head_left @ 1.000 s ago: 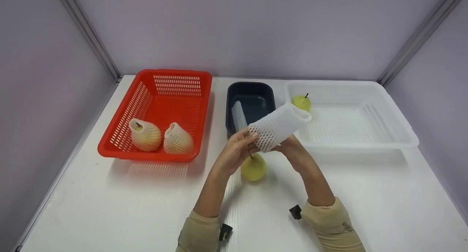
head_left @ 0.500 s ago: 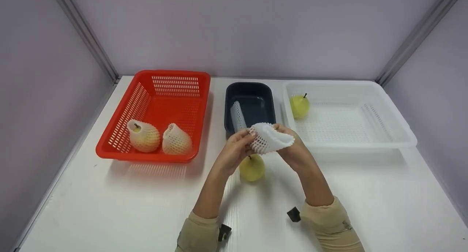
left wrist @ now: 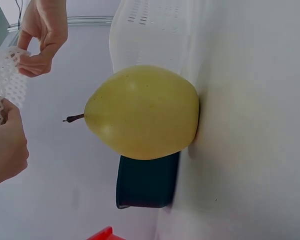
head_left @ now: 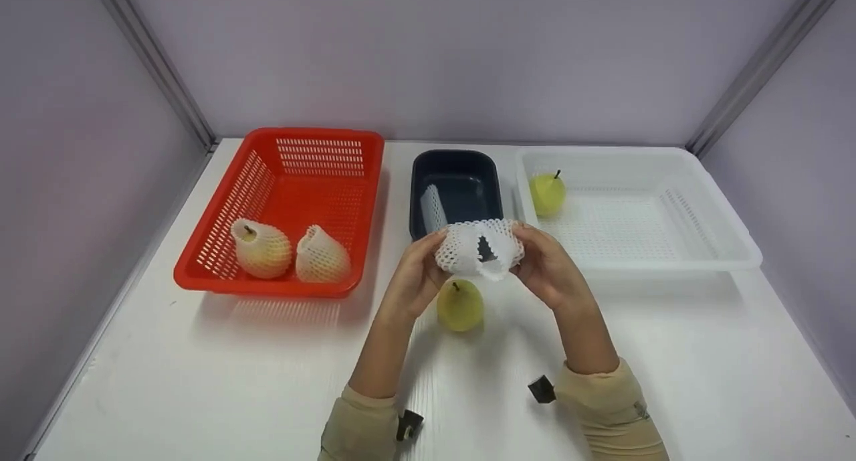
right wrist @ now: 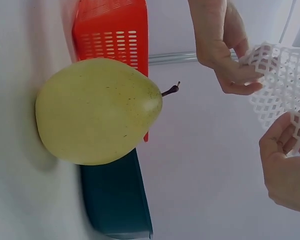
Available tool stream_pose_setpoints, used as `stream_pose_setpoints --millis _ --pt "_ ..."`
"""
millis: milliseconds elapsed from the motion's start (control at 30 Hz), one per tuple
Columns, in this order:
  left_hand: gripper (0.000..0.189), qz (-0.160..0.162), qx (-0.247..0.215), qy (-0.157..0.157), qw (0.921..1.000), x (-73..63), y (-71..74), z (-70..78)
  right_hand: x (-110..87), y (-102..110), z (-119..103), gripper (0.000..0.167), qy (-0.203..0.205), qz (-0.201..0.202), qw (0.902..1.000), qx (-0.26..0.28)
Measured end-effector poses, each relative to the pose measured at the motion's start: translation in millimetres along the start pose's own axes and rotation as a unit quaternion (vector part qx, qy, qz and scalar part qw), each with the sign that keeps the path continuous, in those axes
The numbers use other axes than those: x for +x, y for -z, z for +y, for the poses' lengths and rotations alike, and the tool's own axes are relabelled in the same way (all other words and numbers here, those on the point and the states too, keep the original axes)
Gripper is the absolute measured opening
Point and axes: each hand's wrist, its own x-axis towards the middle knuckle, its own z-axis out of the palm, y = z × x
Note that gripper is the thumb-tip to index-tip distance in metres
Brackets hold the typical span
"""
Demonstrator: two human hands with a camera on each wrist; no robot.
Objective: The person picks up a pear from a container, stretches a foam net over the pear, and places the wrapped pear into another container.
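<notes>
Foam net [head_left: 461, 253], frame centre: left hand [head_left: 416, 275] and right hand [head_left: 550, 268] pinch opposite sides, fingers curled; overstretching could tear it.

The left forearm [head_left: 381, 354] and the right forearm [head_left: 586, 335] stretch forward, slanting inward toward each other; at their ends the left grip [head_left: 418, 273] and the right grip [head_left: 547, 265] are raised in the air, facing one another and apart, each with thumb and fingers bent in a pinch
</notes>
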Motion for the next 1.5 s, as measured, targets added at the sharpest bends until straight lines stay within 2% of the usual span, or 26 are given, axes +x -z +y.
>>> stream_pose_setpoints --millis 133,233,300,367,500,600,767,867,933,1033,1100,1133,1300,1333,1400,1500 --pt "0.022 0.002 0.027 -0.01 0.9996 -0.3 -0.4 0.7 0.4 -0.6 1.1 0.026 0.012 0.002 0.9999 -0.004" --pt "0.018 0.019 0.078 -0.018 0.9966 -0.4 -2.0 -0.2 0.6 -2.2 2.7 0.023 0.026 0.011 0.9985 -0.047" --pt "0.015 0.043 0.131 -0.027 0.9901 -0.3 -3.5 -1.3 0.7 -3.4 3.7 0.019 0.032 0.023 0.9949 -0.093" --pt "0.012 0.07 0.195 -0.034 0.9777 0.2 -5.0 -2.6 1.1 -4.1 4.7 0.014 0.033 0.035 0.9872 -0.152" --pt "0.012 0.118 0.315 -0.03 0.9412 0.3 -4.7 -5.5 2.8 -3.5 8.1 0.006 0.007 0.044 0.9619 -0.27" --pt "0.015 0.13 0.388 -0.007 0.9123 -0.1 0.1 -7.3 4.2 -0.9 11.9 0.009 -0.026 0.045 0.9405 -0.336" --pt "0.017 0.127 0.517 0.016 0.8462 1.8 11.8 -6.9 7.9 6.1 20.5 0.016 -0.067 0.054 0.915 -0.394" --pt "0.018 0.123 0.567 0.028 0.8138 2.8 18.7 -5.6 10.6 10.1 27.5 0.019 -0.087 0.045 0.904 -0.416" --pt "0.018 0.114 0.592 0.034 0.797 2.7 22.6 -5.3 12.2 12.4 32.5 0.02 -0.102 0.036 0.8998 -0.423" --pt "0.019 0.096 0.613 0.053 0.7824 2.0 26.2 -5.6 14.4 15.0 38.7 0.02 -0.118 0.023 0.8952 -0.429" --pt "0.02 0.092 0.61 0.07 0.7843 2.1 27.9 -6.1 15.9 15.5 41.6 0.02 -0.124 0.019 0.8914 -0.435" --pt "0.02 0.093 0.601 0.083 0.7896 2.3 28.7 -6.3 16.8 15.6 42.9 0.02 -0.127 0.018 0.8891 -0.44" --pt "0.018 0.109 0.523 0.141 0.8332 5.8 34.9 -7.3 21.0 15.2 47.8 0.018 -0.137 0.03 0.877 -0.459" --pt "0.017 0.113 0.512 0.148 0.8384 6.8 35.9 -7.0 21.8 15.5 48.5 0.018 -0.138 0.033 0.8745 -0.464" --pt "0.018 0.117 0.498 0.158 0.8445 8.3 37.6 -6.5 22.6 16.1 49.7 0.016 -0.139 0.038 0.8694 -0.473" --pt "0.017 0.122 0.49 0.166 0.8471 9.1 39.6 -7.2 22.9 17.3 49.9 0.017 -0.141 0.04 0.8642 -0.481"
